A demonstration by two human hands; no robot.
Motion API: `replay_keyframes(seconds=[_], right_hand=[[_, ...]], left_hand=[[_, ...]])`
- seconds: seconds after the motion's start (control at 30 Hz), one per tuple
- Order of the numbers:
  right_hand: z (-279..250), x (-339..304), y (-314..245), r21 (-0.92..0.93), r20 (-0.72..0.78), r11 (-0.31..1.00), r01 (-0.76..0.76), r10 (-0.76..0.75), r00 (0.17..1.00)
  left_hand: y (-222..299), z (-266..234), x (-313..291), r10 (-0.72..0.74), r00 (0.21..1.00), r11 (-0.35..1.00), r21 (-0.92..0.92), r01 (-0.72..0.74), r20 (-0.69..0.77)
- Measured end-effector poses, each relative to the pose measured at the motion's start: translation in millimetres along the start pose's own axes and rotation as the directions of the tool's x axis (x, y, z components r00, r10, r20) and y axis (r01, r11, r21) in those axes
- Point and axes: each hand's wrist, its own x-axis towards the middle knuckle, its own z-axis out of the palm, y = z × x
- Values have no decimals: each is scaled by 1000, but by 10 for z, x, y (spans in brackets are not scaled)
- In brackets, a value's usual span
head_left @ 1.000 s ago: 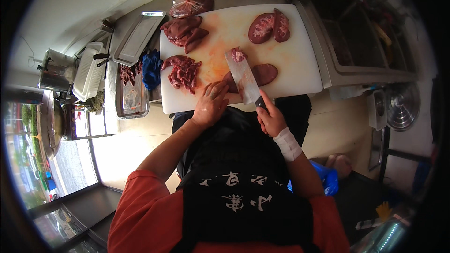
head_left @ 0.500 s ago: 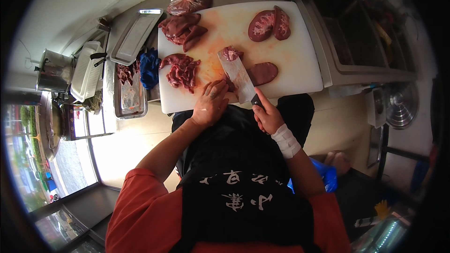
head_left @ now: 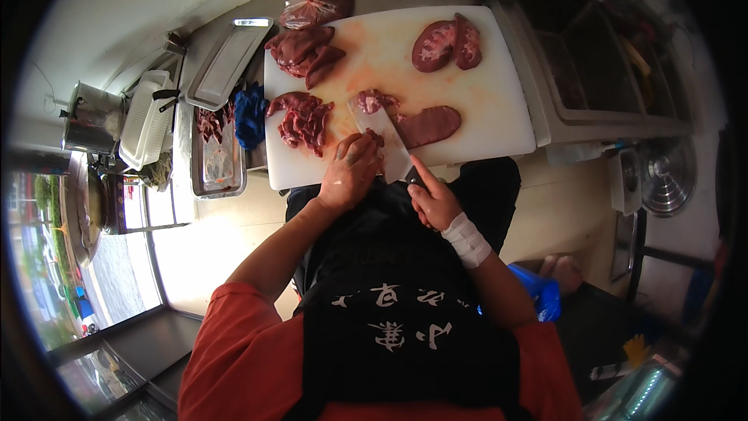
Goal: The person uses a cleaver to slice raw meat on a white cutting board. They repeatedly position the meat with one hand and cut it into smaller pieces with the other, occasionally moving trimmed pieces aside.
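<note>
My right hand (head_left: pixel 431 196), its wrist wrapped in white bandage, grips the black handle of a broad kitchen cleaver (head_left: pixel 387 134). The blade lies slanted over the near edge of the white cutting board (head_left: pixel 510 121). Left of the blade, my left hand (head_left: pixel 352 165) has its fingers curled onto a piece of dark red kidney (head_left: pixel 374 137), mostly hidden beneath them. A pale-streaked trimming (head_left: pixel 372 100) touches the blade's far end. Right of the cleaver lies a smooth kidney half (head_left: pixel 431 125); two halves with white cores (head_left: pixel 446 43) are at the far right.
On the board's left are cut scraps (head_left: pixel 301 121) and a pile of kidney pieces (head_left: pixel 302 53). Behind them sits a clear bag of dark red meat (head_left: pixel 321 5). Metal trays (head_left: pixel 218 173), a blue cloth (head_left: pixel 250 115) and a white basket (head_left: pixel 144 126) stand left; a sink (head_left: pixel 580 54) is right.
The cleaver and my right hand have shifted left, closer to my left hand. The pale-streaked trimming has moved slightly left, and more of the smooth kidney half shows.
</note>
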Motion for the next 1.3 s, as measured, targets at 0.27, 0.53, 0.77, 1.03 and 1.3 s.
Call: replay_keyframes(seconds=[0.27, 0.53, 0.77, 1.03, 1.3], right_hand=[[313, 47, -25, -35, 26, 998, -50, 50, 998], [497, 308, -255, 53, 133, 992, -112, 105, 986], [54, -121, -156, 66, 129, 986, -151, 142, 981], [-231, -294, -137, 26, -77, 999, 17, -15, 997], [341, 144, -198, 69, 34, 997, 42, -44, 998]], left_hand=[[-66, -32, 175, -129, 990, 985, 112, 134, -54], [-868, -239, 520, -117, 993, 967, 231, 111, 14], [-1017, -116, 474, -100, 993, 952, 283, 113, -59], [-637, -127, 513, -100, 989, 977, 180, 119, -108], [-492, -75, 447, -17, 992, 999, 44, 22, -123]])
